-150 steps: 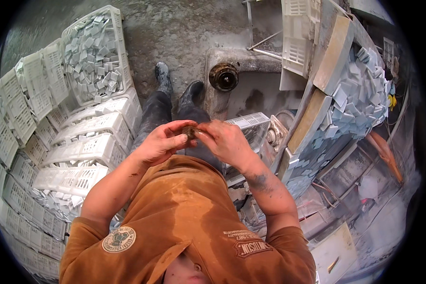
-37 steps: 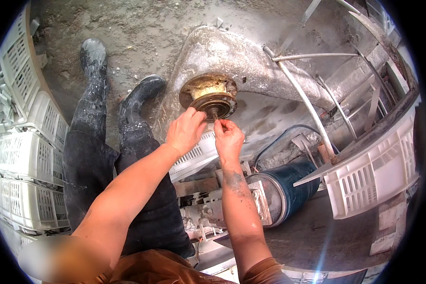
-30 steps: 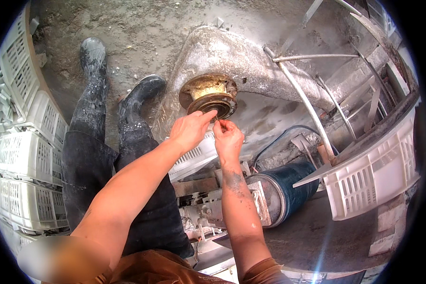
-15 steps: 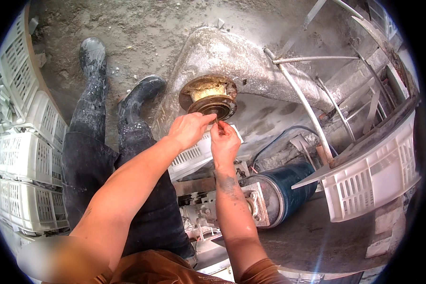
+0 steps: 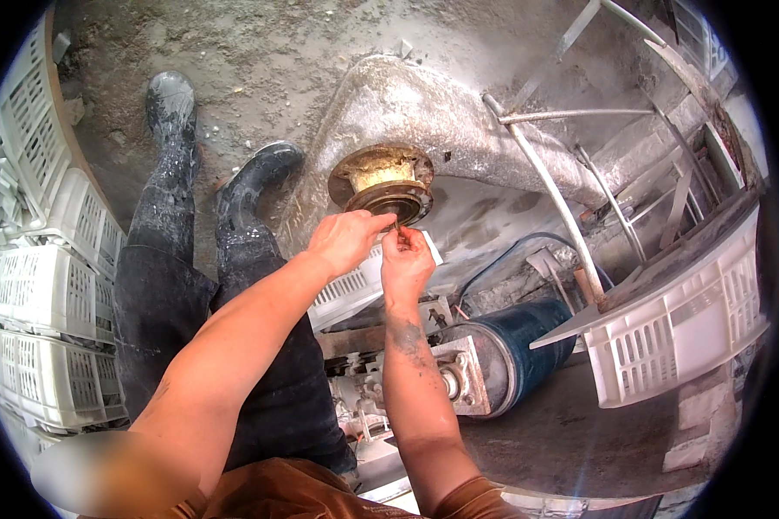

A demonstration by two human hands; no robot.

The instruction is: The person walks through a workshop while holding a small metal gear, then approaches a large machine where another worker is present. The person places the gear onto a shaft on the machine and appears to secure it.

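Note:
Beyond my hands stands a flanged metal wheel [image 5: 381, 179], yellowish and worn around its hub, with a darker round flange nearest me. My left hand [image 5: 348, 240] reaches to the near side of that flange, its fingers pressed together beside the centre. Close on its right, my right hand [image 5: 407, 266] pinches something small and thin that I cannot make out. The fingertips of both hands almost meet in front of the flange. What lies under my left fingers is hidden.
White slotted crates [image 5: 48, 290] are stacked at the left; another crate [image 5: 675, 333] is at the right. A blue-green drum [image 5: 532, 346] lies right of my right forearm. A pale metal frame [image 5: 545, 190] rises beyond it, near a rough whitish mound [image 5: 424, 95]. My black boots [image 5: 171, 108] are on the dirty floor.
My right hand has shifted slightly toward me and to the left. My left hand stays at the flange, and the view has moved a little.

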